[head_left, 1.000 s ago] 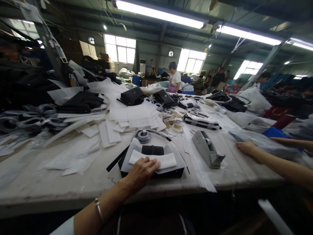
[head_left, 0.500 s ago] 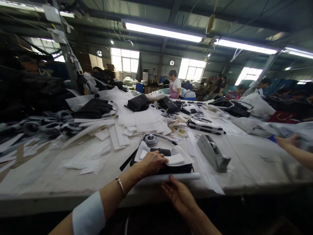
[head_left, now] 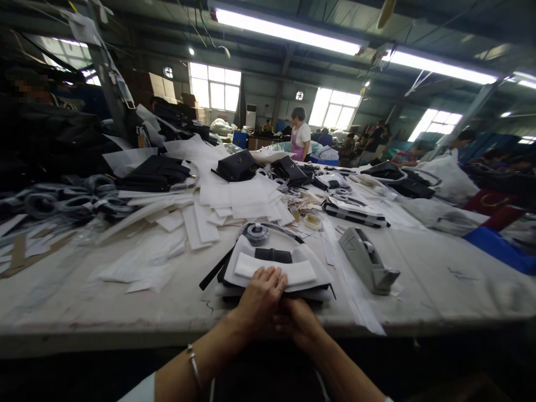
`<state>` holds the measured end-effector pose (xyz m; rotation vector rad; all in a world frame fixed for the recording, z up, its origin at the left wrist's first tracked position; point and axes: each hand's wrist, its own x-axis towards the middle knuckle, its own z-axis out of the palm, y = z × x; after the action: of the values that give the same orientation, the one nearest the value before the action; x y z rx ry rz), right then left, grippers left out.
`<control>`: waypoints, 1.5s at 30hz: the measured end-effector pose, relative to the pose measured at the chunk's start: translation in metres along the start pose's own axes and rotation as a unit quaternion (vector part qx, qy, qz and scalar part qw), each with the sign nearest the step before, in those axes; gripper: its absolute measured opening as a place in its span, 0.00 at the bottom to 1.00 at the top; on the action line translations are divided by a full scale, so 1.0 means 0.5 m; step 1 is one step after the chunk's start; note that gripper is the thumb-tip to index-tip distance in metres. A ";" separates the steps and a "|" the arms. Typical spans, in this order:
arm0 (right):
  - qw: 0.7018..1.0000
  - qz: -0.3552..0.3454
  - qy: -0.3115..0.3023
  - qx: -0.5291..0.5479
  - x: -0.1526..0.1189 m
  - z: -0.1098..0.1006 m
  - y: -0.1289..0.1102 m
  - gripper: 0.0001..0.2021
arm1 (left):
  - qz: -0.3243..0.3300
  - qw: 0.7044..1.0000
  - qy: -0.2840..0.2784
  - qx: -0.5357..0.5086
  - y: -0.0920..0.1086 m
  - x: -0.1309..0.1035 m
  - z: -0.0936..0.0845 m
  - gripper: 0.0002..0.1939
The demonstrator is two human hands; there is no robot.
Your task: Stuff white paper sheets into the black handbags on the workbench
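Note:
A black handbag (head_left: 274, 255) lies on the table in front of me, with white foam sheeting over its upper face. A folded white foam strip (head_left: 301, 272) rests across it. My left hand (head_left: 264, 291) lies over the strip's lower edge, fingers together and stretched out flat. Just below, my right hand (head_left: 300, 322) is at the bag's front edge with its fingers curled. The left hand partly covers those fingers, so what they hold, if anything, is hidden. Beyond the bag sits a wrapped grey coil (head_left: 255, 233), next to the bag's raised strap.
A grey tape dispenser (head_left: 368, 262) stands to the right, beside a long clear plastic strip (head_left: 354, 290). White foam sheets (head_left: 240, 198) are piled beyond the bag. Wrapped coils (head_left: 62, 201) lie left, a blue bin (head_left: 498, 248) right. A person (head_left: 299, 134) stands across the table.
My left hand has flattened on the foam strip, and my right hand has moved in under it. The white roll along the bag's front edge no longer shows. Another person's hand has left the right side.

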<state>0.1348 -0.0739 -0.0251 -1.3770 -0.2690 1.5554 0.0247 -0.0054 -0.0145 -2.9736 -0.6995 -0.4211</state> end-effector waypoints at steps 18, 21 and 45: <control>0.433 -0.663 0.026 -0.610 -0.003 -0.149 -0.080 0.22 | 0.058 0.980 0.116 0.151 0.013 -0.038 0.032 0.21; 0.413 -0.678 0.046 -0.606 0.009 -0.160 -0.058 0.23 | 0.065 0.971 0.086 0.216 0.031 -0.029 0.029 0.21; 0.363 -0.691 0.078 -0.621 0.048 -0.071 -0.128 0.10 | -0.017 0.957 0.171 0.232 -0.022 0.019 0.020 0.20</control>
<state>0.2012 -0.0402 -0.0062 -1.3143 -2.1277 -0.6044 0.0307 0.0099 -0.0217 -2.3742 -0.6950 -0.6504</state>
